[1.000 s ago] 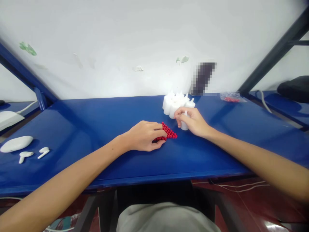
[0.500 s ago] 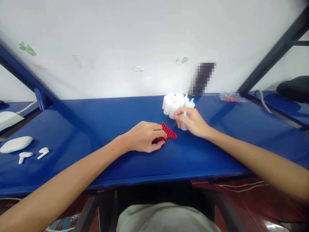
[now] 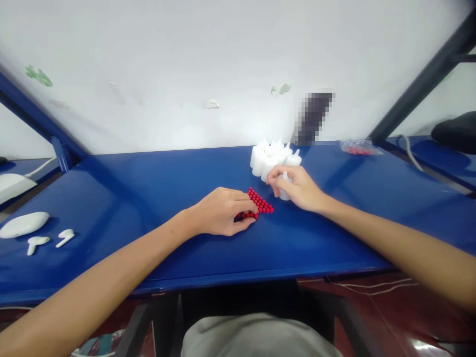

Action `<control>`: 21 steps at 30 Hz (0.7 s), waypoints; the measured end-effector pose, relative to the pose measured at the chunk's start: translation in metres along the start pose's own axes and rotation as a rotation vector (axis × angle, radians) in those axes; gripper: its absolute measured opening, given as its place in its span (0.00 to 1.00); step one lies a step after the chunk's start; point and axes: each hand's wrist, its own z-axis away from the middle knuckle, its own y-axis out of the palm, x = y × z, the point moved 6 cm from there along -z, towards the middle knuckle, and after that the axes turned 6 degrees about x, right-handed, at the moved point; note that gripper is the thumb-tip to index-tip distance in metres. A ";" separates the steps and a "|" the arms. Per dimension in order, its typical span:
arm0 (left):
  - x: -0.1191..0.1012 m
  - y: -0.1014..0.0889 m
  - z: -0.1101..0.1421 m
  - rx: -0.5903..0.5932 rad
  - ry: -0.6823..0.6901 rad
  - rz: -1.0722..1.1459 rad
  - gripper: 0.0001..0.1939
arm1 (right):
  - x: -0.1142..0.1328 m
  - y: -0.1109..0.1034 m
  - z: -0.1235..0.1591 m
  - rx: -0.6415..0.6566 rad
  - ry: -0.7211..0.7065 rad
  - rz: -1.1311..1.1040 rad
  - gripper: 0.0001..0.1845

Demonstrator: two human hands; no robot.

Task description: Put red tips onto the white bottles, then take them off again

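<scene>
Just right of the frame's centre, a patch of small, round, glossy red beads [image 3: 263, 205] slants down toward the lower right, with the left hand [image 3: 223, 212] nearer, its fingers curled over the left part; whether they pinch a bead cannot be told. The right hand [image 3: 302, 189], to the patch's upper right, has its fingers closed round an upright white cylinder with a pointed tip [image 3: 284, 194], just below the cluster of similar white pieces [image 3: 270, 164].
</scene>
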 end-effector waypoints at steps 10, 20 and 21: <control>-0.003 0.002 0.001 -0.043 0.018 -0.111 0.08 | 0.002 0.001 -0.001 0.012 0.002 -0.016 0.07; -0.005 0.001 0.000 -0.035 0.026 -0.089 0.08 | 0.002 0.003 -0.001 0.048 0.015 -0.038 0.06; -0.006 0.000 0.000 -0.034 0.032 -0.075 0.08 | 0.002 0.002 0.000 0.058 0.013 -0.039 0.06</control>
